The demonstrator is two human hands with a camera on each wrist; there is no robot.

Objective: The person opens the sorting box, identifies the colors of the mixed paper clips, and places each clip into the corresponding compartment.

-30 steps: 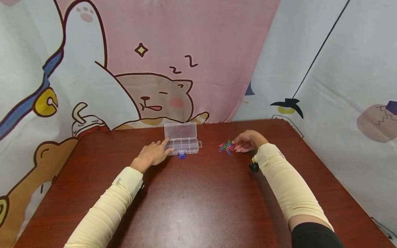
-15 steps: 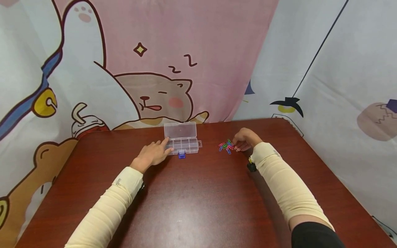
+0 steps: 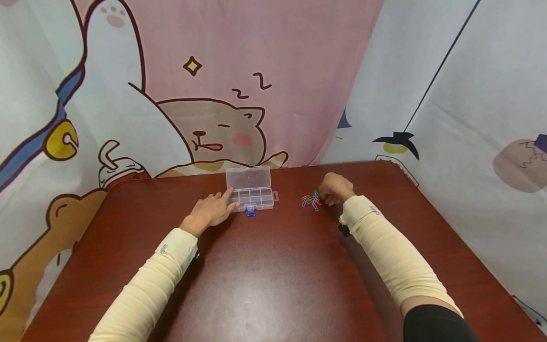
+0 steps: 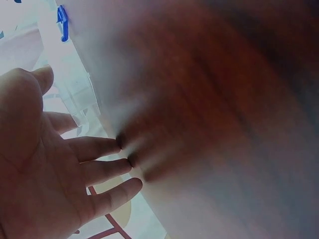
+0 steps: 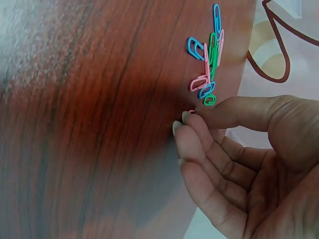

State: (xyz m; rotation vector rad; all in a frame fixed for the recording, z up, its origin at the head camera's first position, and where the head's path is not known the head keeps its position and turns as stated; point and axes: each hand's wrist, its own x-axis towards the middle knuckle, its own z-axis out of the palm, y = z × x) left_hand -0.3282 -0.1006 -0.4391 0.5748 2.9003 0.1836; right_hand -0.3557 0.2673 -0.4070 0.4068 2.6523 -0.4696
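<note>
- Paper clips in pink, green and blue are in a loose pile on the counter, right of the clear plastic box and apart from it.
- Right hand is at the pile's right edge, thumb and finger pinched together on what looks like a pink clip (only a sliver shows, so I can't tell how good the grip is).
- Left hand has its fingers spread and fairly straight, resting at the box's left end. Lid is up, blue latch at the front.
- What could bite you: a fingertip hold on wire that thin could easily slip if the pinch is shallow.
- Clips overlap a lot, so one might hook a neighbour and drag it along.
- Box looks light, imo. Too much push from the left hand could skid it, or a knock could drop the lid.
</note>
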